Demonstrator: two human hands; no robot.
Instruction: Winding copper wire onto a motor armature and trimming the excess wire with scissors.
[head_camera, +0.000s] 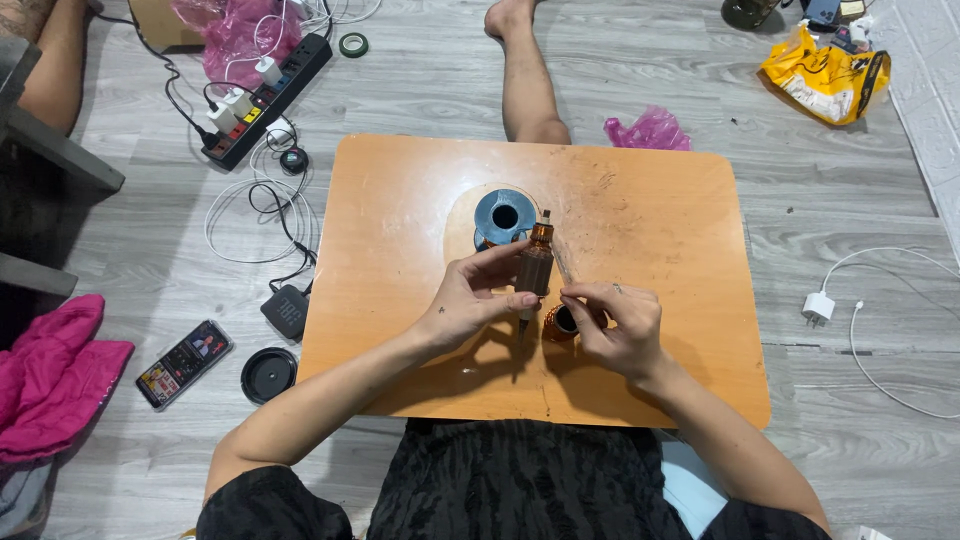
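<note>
My left hand (470, 298) grips a small motor armature (536, 262) with copper windings, held upright above the orange low table (400, 220). Thumb and fingers wrap its middle, and its shaft points down. My right hand (612, 325) is pinched shut on a thin wire that runs up toward the armature. Below my hands a small copper-wound part (560, 322) lies on the table. A blue spool (504, 214) of copper wire stands just behind the armature.
On the grey wood floor lie a power strip (265, 95) with plugs, a phone (184, 362), a black round lid (268, 374), a small black box (287, 311), a white charger (818, 306), a yellow bag (825, 75) and pink cloth (50, 375). Another person's leg (525, 80) rests beyond the table.
</note>
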